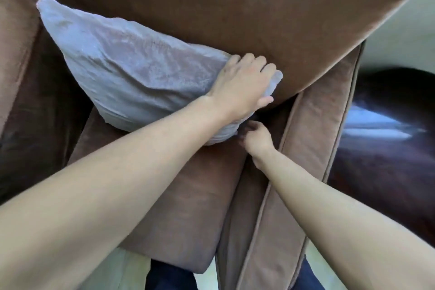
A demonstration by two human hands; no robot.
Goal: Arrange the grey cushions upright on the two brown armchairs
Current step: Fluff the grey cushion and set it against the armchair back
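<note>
A grey velvet cushion (131,73) leans tilted against the backrest of a brown armchair (235,7), its lower edge resting on the seat pad. My left hand (244,85) grips the cushion's right corner from above, fingers curled over its top edge. My right hand (256,136) is lower, at the cushion's bottom right corner, with its fingers tucked under the fabric near the gap beside the armrest. Part of the right hand's fingers are hidden under the cushion.
The armchair's right armrest (306,148) runs along beside my right arm. Its left armrest (14,54) is at the left edge. A dark glossy rounded object (388,136) stands to the right of the chair. Pale floor (113,271) shows below the seat.
</note>
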